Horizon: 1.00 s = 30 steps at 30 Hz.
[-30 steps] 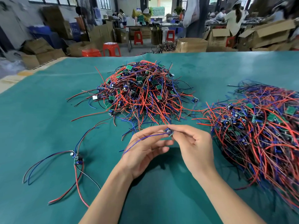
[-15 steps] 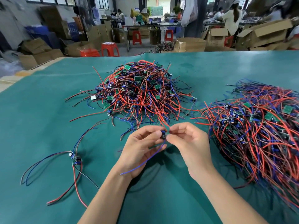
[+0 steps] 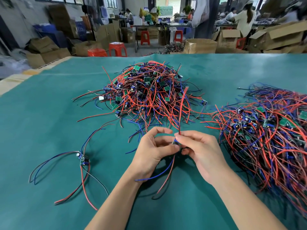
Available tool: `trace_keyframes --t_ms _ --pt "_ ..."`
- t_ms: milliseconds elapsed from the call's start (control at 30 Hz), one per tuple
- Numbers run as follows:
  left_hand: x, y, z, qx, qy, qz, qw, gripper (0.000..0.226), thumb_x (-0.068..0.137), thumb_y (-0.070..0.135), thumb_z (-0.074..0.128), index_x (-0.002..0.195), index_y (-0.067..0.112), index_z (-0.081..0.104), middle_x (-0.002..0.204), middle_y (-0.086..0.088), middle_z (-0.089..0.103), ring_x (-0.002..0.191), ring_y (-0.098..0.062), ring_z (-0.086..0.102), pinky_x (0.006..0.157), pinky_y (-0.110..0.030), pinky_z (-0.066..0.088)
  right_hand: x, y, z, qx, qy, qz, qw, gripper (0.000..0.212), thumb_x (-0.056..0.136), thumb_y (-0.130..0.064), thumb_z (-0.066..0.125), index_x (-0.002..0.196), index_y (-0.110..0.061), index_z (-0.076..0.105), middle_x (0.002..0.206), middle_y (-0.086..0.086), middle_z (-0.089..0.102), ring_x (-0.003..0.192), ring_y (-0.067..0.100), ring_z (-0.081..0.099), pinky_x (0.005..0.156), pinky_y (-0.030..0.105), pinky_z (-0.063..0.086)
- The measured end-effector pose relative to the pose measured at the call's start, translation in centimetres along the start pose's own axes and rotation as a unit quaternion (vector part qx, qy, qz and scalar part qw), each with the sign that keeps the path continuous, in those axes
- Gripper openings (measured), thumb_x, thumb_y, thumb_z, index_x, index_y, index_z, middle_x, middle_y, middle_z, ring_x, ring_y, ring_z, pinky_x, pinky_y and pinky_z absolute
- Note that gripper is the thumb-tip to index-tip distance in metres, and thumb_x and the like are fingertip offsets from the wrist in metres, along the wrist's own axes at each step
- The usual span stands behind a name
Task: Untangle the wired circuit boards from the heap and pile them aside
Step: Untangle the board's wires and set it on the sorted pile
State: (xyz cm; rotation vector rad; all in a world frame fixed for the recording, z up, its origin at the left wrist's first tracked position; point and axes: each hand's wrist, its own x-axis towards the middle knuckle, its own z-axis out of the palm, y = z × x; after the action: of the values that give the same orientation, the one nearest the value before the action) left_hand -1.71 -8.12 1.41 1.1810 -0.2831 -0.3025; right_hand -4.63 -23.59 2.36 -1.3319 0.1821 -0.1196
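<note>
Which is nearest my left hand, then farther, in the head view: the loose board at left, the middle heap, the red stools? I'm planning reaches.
From the left hand:
1. Middle heap, just ahead.
2. Loose board, left on the mat.
3. Red stools, beyond the table.

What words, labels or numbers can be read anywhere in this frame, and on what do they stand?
None can be read.
Circuit boards in the heap: any markings too small.
White tag at the heap's left edge: shows no readable text.
Cardboard boxes behind the table: blurred, no print legible.
</note>
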Motion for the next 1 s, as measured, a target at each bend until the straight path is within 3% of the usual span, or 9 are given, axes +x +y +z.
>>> trace_keyframes --t_ms 167,300,400,500,667,733,833,867,1000 --pt "-0.2 -0.2 0.3 0.077 -0.028 -0.025 0.996 0.026 0.085 -0.001 0.071 0.11 -0.006 0.063 0.087 -0.016 0.071 0.077 -0.025 0.067 0.068 -0.024 0.053 0.1 0.0 -0.1 0.035 0.017 -0.015 0.999 0.003 0.078 -0.004 0.079 0.08 -0.005 0.081 0.072 0.012 0.071 0.059 0.015 0.063 0.053 0.022 0.05" --pt "-0.1 -0.3 0.2 0.102 -0.034 -0.032 0.994 0.026 0.089 0.001 0.067 0.111 -0.011 0.06 0.085 -0.014 0.072 0.067 -0.02 0.067 0.063 -0.023 0.051 0.4 0.3 -0.3 0.036 0.041 -0.031 0.998 0.013 0.083 0.0 0.078 0.075 -0.01 0.081 0.07 0.007 0.069 0.058 0.013 0.061 0.051 0.021 0.05" --pt "-0.1 -0.5 0.3 0.098 -0.021 -0.03 0.994 0.02 0.088 0.0 0.069 0.106 -0.005 0.06 0.081 -0.014 0.073 0.061 -0.019 0.066 0.059 -0.022 0.049 0.5 0.6 -0.5 -0.043 0.068 -0.077 0.994 0.019 0.085 -0.003 0.078 0.076 -0.019 0.08 0.067 0.003 0.071 0.059 0.013 0.063 0.051 0.022 0.051" --pt "0.1 -0.6 0.4 0.111 -0.024 -0.024 0.993 0.012 0.089 0.001 0.069 0.099 0.001 0.063 0.078 -0.012 0.073 0.056 -0.016 0.064 0.055 -0.02 0.046 1.0 0.9 -1.1 -0.187 0.113 -0.159 0.963 0.021 0.083 -0.009 0.083 0.077 -0.03 0.078 0.067 -0.001 0.074 0.058 0.011 0.064 0.053 0.029 0.053" --pt "0.0 -0.2 0.5 0.114 -0.046 -0.026 0.992 0.009 0.089 0.0 0.066 0.098 -0.003 0.065 0.075 -0.011 0.071 0.05 -0.014 0.059 0.051 -0.02 0.043 1.2 0.4 -1.4 -0.238 0.172 -0.211 0.932 0.021 0.082 -0.012 0.084 0.07 -0.027 0.075 0.069 -0.01 0.074 0.059 0.006 0.066 0.065 0.039 0.058" --pt "-0.1 0.0 0.6 0.113 -0.054 -0.029 0.992 0.007 0.089 -0.002 0.066 0.096 0.0 0.065 0.074 -0.012 0.07 0.049 -0.015 0.058 0.049 -0.02 0.041 1.5 0.1 -2.0 -0.254 0.207 -0.225 0.918 0.022 0.083 -0.013 0.083 0.071 -0.028 0.072 0.069 -0.015 0.073 0.063 0.006 0.068 0.068 0.034 0.058" --pt "-0.3 -0.1 0.8 0.116 -0.06 -0.028 0.991 0.007 0.088 -0.003 0.066 0.092 0.002 0.066 0.073 -0.013 0.069 0.047 -0.015 0.058 0.048 -0.02 0.04 1.7 -0.6 -3.0 -0.285 0.262 -0.26 0.885 0.023 0.084 -0.014 0.083 0.074 -0.03 0.07 0.068 -0.013 0.072 0.072 0.005 0.07 0.07 0.01 0.049" --pt "-0.3 -0.1 0.8 0.114 -0.061 -0.027 0.991 0.007 0.088 -0.003 0.067 0.092 0.003 0.066 0.073 -0.014 0.069 0.047 -0.015 0.057 0.048 -0.02 0.04 1.8 -0.7 -3.3 -0.291 0.284 -0.27 0.873 0.022 0.084 -0.015 0.082 0.076 -0.031 0.07 0.071 -0.013 0.072 0.072 0.008 0.07 0.07 0.009 0.048" --pt "-0.3 -0.1 0.8 0.119 -0.069 -0.025 0.99 0.014 0.08 0.009 0.072 0.092 0.003 0.067 0.073 -0.013 0.07 0.047 -0.015 0.057 0.049 -0.021 0.039 2.4 -1.2 -5.1 -0.251 0.36 -0.292 0.85 0.008 0.089 -0.014 0.077 0.091 -0.021 0.074 0.082 0.0 0.074 0.075 0.027 0.072 0.08 0.044 0.058"
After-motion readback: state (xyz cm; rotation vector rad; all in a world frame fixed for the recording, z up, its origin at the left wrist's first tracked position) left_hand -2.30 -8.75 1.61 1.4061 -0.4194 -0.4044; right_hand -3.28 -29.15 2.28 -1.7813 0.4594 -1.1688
